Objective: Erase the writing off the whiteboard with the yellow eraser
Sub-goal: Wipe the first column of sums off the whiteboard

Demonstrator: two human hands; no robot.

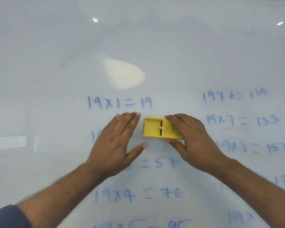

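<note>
The whiteboard [56, 79] fills the head view and carries blue writing [119, 103], a multiplication table of 19 in two columns. The yellow eraser [154, 128] lies flat against the board in the second row of the left column. My right hand [192, 137] grips its right end, fingers over the top and thumb underneath. My left hand [117, 139] rests flat on the board just left of the eraser, fingers spread, covering part of the second and third rows. The rest of the second row is hidden behind the eraser and hands.
The right column of blue sums [242, 120] runs from 19x6 downward beside my right wrist. Light reflections [123, 74] glare above the top row. The upper half of the board bears no writing.
</note>
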